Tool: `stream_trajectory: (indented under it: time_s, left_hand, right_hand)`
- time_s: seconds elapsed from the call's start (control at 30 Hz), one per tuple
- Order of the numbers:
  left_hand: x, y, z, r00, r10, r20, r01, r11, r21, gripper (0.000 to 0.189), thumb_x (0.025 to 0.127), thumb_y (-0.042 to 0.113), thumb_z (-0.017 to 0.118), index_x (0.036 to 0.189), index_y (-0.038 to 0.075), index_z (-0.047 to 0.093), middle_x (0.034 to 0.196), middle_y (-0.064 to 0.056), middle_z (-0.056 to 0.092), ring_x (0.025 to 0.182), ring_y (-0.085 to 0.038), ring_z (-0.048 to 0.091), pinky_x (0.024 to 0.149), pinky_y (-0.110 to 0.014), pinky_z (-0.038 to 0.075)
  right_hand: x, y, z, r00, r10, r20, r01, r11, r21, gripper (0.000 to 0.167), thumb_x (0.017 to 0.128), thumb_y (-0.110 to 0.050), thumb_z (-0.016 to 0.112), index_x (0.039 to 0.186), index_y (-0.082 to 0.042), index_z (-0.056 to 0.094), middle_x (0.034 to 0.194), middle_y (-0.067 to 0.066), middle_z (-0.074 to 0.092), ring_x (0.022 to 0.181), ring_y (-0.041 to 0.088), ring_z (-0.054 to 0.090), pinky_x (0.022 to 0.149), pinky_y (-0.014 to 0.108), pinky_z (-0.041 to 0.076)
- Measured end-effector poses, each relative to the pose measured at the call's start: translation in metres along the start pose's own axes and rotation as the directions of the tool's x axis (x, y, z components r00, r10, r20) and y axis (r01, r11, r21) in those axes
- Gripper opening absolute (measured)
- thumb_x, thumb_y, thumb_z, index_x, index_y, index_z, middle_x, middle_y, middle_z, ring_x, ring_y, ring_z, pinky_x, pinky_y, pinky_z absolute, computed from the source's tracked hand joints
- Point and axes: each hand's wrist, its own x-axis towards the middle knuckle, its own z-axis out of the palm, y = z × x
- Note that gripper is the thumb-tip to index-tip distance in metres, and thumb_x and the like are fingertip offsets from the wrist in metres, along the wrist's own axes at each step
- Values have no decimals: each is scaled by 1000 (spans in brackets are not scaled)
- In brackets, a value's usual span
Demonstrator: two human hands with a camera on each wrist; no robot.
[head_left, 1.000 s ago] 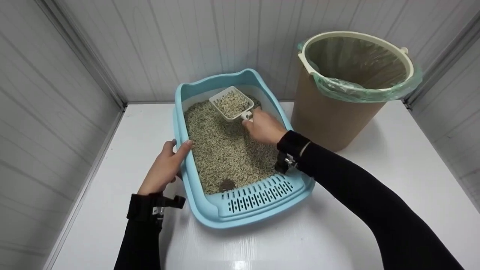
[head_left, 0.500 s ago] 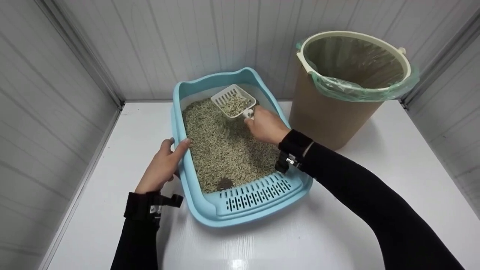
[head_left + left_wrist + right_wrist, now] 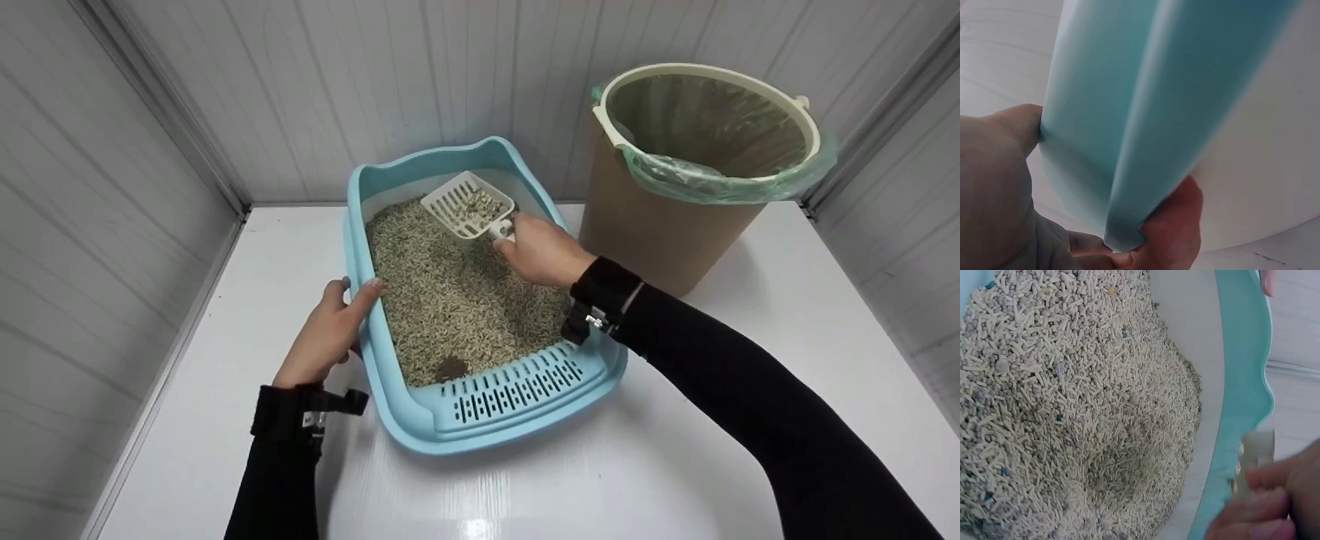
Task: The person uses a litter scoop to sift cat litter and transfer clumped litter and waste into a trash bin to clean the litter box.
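A light blue litter box (image 3: 375,330) holds pale, pellet-like litter (image 3: 435,300), with a dark brown clump (image 3: 451,367) near its slotted front ledge. My left hand (image 3: 326,330) grips the box's left rim, thumb on top; in the left wrist view its fingers (image 3: 1171,230) curl under the rim's edge. Above the litter at the far end, my right hand (image 3: 544,251) holds a white slotted litter scoop (image 3: 450,206) by its handle. Some litter lies in the scoop's handle-side half, and bare slots show in the rest. In the right wrist view the scoop (image 3: 1257,447) is partly hidden by fingers.
A tall brown bin (image 3: 637,225) lined with a green translucent bag (image 3: 697,184) stands right of the box. Box and bin are on a white surface (image 3: 675,450), with pale panel walls (image 3: 300,90) behind and at both sides.
Litter in the scoop has dwindled from nearly full to a small heap, baring the slots. My right hand and scoop have shifted slightly right. My left hand keeps its hold on the rim.
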Motion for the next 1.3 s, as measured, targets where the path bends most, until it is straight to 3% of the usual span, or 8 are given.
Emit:
stream_trajectory:
  time_s: [0.4,0.8,1.0,1.17,1.3]
  left_hand:
    - [0,-1,-1,1000,-6,4,6,1000,3,120,100,86,54,178,6,11,114,-21,62,67,-28,59,56,-31,38]
    - [1,-1,1,1000,-7,11,7,1000,-6,120,100,86,54,178,6,10,114,-22,60,67,-28,56,56,-31,36]
    - [2,-2,0,1000,-19,8,19,1000,8,121,100,88,53,178,6,9,116,-21,61,68,-28,59,57,-32,37]
    - [1,-2,0,1000,-20,10,20,1000,5,121,100,87,54,178,7,10,114,-21,62,69,-30,61,57,-32,37]
    - [1,-2,0,1000,-17,9,17,1000,6,120,100,86,54,178,6,10,111,-20,62,69,-29,61,56,-32,38]
  right_hand:
    - [-5,1,-3,999,-27,28,28,999,-45,43,118,-35,59,134,5,58,106,14,62,92,31,63,86,49,56]
    - [-11,4,-10,997,-54,62,57,997,-49,39,118,-35,58,128,2,58,100,10,57,82,26,57,76,43,49]
    - [-15,3,-13,997,-49,59,52,997,-48,38,117,-36,60,129,0,60,105,11,63,82,26,61,76,44,54]
    - [-23,-2,-25,997,-65,47,69,994,-84,41,117,-37,60,133,1,59,111,14,67,93,30,65,87,49,57]
    - [-33,-8,-44,994,-87,62,93,992,-87,39,117,-38,62,129,-1,63,106,12,68,87,27,63,81,44,55]
